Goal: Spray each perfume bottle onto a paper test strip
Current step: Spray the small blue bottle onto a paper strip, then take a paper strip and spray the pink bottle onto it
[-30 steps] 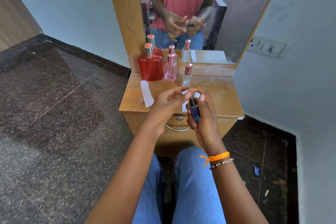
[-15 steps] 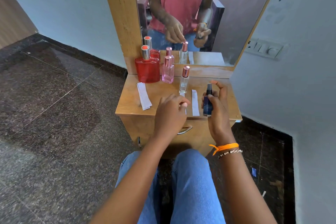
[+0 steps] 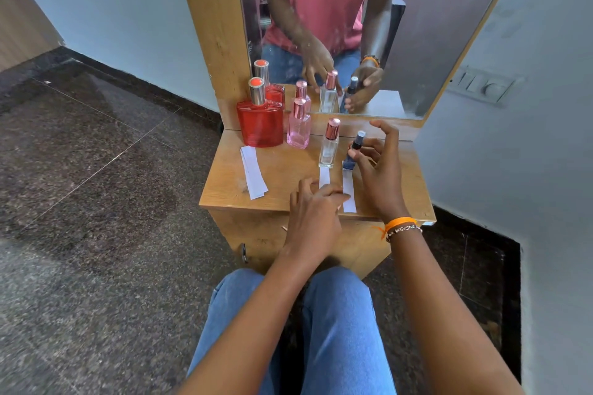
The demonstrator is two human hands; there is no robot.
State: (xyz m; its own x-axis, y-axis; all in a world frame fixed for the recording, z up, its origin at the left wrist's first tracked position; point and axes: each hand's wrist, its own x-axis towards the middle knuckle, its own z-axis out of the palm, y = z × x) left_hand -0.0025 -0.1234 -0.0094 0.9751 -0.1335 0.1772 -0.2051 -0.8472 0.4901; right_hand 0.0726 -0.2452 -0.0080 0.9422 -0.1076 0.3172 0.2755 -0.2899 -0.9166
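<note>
Right hand (image 3: 380, 176) pinching small dark blue spray bottle (image 3: 352, 154), upright on wooden dresser top (image 3: 231, 176), just beside clear bottle (image 3: 329, 148). Left hand (image 3: 313, 218) fingers loosely curled over paper test strip (image 3: 349, 194), grip unclear.

- Red perfume bottle (image 3: 260, 122): wide and flat, silver cap with a red top, upright at the back left of the tabletop (image 3: 282, 170).
- Pink perfume bottle (image 3: 299, 127): slim, rose-gold cap, upright just beside the red one.
- Clear perfume bottle (image 3: 329, 148): tall, rose-gold cap, upright, at the far end of a white test strip (image 3: 324, 177).
- Dark blue perfume bottle (image 3: 352, 152): small, dark sprayer top, about upright, held by the right hand (image 3: 378, 175), over a second white strip (image 3: 349, 192).
- Spare strips (image 3: 253, 176): white paper, lying flat in front of the red bottle.
</note>
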